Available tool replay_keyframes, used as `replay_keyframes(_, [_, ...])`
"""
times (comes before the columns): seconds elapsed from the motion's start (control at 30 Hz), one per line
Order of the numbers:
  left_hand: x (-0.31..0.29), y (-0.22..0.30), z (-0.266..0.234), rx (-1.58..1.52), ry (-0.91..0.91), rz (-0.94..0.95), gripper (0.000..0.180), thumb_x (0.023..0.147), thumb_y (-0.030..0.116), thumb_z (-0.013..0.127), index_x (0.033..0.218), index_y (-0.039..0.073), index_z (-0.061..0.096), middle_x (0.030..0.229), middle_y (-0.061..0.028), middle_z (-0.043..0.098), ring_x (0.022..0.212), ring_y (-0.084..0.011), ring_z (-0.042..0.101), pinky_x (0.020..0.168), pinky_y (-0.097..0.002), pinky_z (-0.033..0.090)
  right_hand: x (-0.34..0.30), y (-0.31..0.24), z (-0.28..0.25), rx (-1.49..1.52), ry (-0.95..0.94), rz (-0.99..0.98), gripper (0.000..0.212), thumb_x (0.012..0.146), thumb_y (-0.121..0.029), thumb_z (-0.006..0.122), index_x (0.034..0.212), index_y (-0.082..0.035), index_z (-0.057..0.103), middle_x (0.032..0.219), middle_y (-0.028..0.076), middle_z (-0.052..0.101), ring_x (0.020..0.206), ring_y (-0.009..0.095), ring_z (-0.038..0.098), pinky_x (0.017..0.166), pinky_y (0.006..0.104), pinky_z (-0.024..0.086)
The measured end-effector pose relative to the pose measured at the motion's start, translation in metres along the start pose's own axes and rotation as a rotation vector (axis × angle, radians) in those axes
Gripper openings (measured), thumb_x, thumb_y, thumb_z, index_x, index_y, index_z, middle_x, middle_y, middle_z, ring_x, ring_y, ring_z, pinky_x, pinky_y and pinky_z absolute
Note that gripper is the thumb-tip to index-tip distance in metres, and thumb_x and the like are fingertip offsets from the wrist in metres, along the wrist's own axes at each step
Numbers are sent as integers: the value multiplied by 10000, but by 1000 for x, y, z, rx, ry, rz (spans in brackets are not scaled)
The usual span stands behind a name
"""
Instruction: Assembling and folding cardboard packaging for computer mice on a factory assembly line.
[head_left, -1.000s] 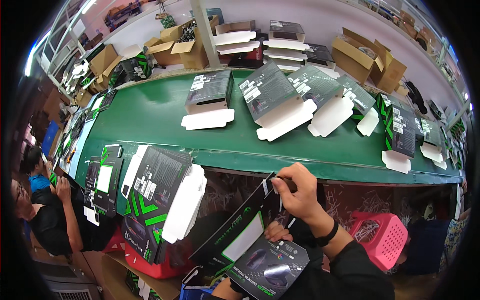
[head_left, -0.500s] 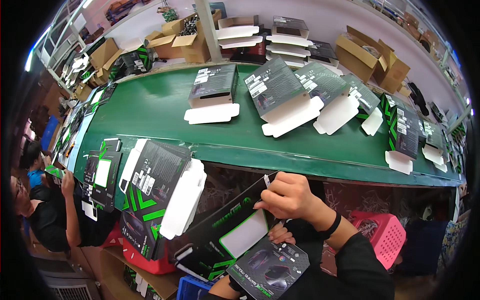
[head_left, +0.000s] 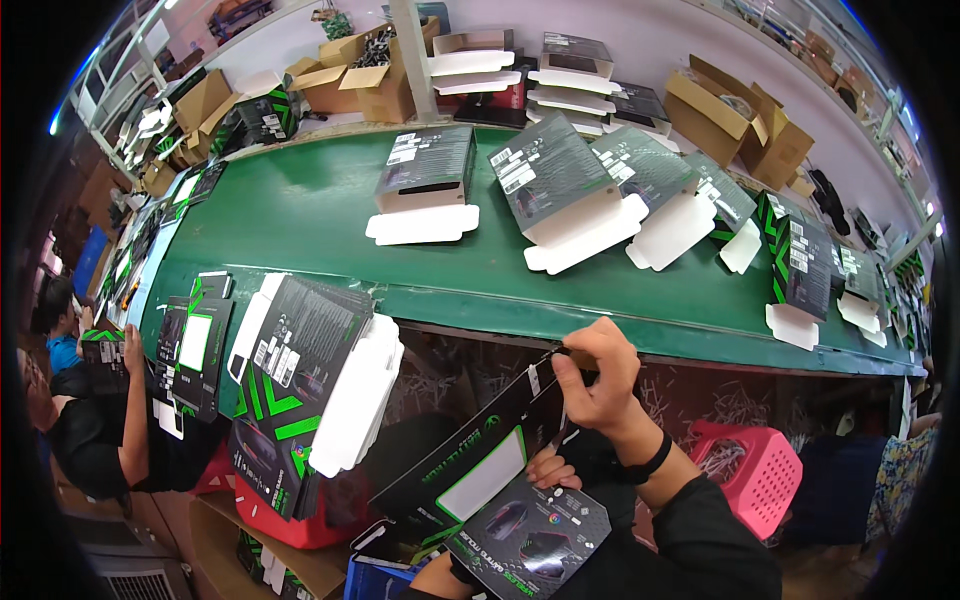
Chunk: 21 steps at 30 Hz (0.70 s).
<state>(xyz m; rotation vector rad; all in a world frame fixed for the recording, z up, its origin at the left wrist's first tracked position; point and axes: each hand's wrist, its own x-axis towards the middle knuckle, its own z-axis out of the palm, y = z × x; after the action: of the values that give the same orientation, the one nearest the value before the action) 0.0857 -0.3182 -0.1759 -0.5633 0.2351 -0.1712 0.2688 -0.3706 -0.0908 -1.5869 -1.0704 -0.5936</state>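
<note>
Black box in place, your left hand gripped it, seemingly for steadiness; your right hand pinched its upper edge.

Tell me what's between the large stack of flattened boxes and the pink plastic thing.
In the head view, mainly a black box with the left hand and right hand on it.

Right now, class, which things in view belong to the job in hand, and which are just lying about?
Belong to the job:
black carton, held by the left hand and right hand
stack of flattened cartons, likely
open boxes on the green table, likely

Seemingly just lying about:
paper shreds under the table
brown cardboard box by the wall
</note>
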Motion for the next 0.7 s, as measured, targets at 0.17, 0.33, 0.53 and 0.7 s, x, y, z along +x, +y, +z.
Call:
replay_keyframes(0.17, [3,6,-19,-73,-70,-10,230,940,95,457,726,154,398,655,49,357,654,-85,372,754,-235,320,-6,2,4,50,55,-4,233,710,31,766,885,-44,632,688,66,612,573,235,543,522,325,424])
replay_keyframes(0.33, [4,10,-13,21,-113,-94,233,989,142,465,760,152,421,673,47,386,692,-87,394,825,-235,335,-1,8,7,-6,-29,-107,234,729,-17,788,891,-44,621,694,58,617,562,225,535,514,323,423])
replay_keyframes(0.53, [4,5,-12,-23,-77,-55,238,968,117,454,740,158,401,662,49,370,657,-85,368,764,-236,310,11,14,4,21,-127,-252,329,745,-180,883,847,-71,590,674,39,592,540,210,514,479,317,400])
replay_keyframes(0.7, [4,3,7,14,36,-60,231,954,126,483,739,163,406,662,49,379,652,-89,373,768,-245,314,6,8,6,43,-253,-418,352,750,-248,896,770,-93,582,657,27,577,521,199,506,455,321,397])
